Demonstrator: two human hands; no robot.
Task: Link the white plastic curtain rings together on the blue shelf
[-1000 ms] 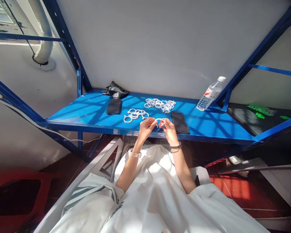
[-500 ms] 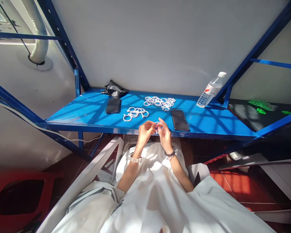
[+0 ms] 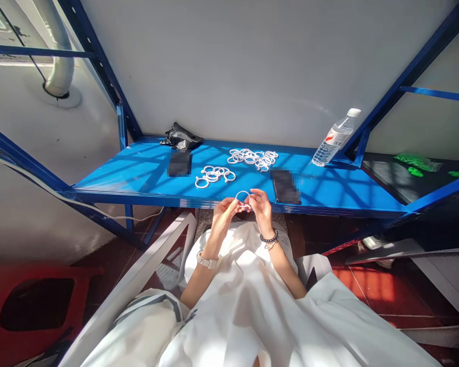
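Fingers: the fingertips [image 3: 232, 205] of the left hand [image 3: 222, 214] and of the right hand [image 3: 261, 208] are pinched closed on the lower part of one white ring [image 3: 243, 192], one hand on each side. The other fingers curl loosely.
Ring in hand: it sits at the centre of the frame, just below the front edge of the blue shelf [image 3: 137, 173] and above the lap. Its loop stands up clear of the fingers. A two-sided pinch like this probably keeps so thin a hoop steady and facing the eyes.
Wrists: a pale watch [image 3: 206, 261] is on the left one and a dark bead bracelet [image 3: 270, 238] on the right. Both forearms rise from the white garment [image 3: 245, 306] in the lower middle of the frame.
Near pile of rings [image 3: 213, 176]: it lies on the shelf just above and left of the hands, within easy reach.
Far pile of rings [image 3: 254, 158]: it lies further back, apart from the near pile, so the two lots seem to be kept separate.
Dark phone [image 3: 285, 186]: it lies flat, just right of the hands.
Blurred dark object [image 3: 179, 163]: it sits left of the near pile, with a crumpled black bag [image 3: 180, 137] behind it.
Water bottle [image 3: 335, 137]: it leans at the right end of the shelf, well away from the rings.
Red stool [image 3: 30, 306]: it stands at the lower left, on the floor.
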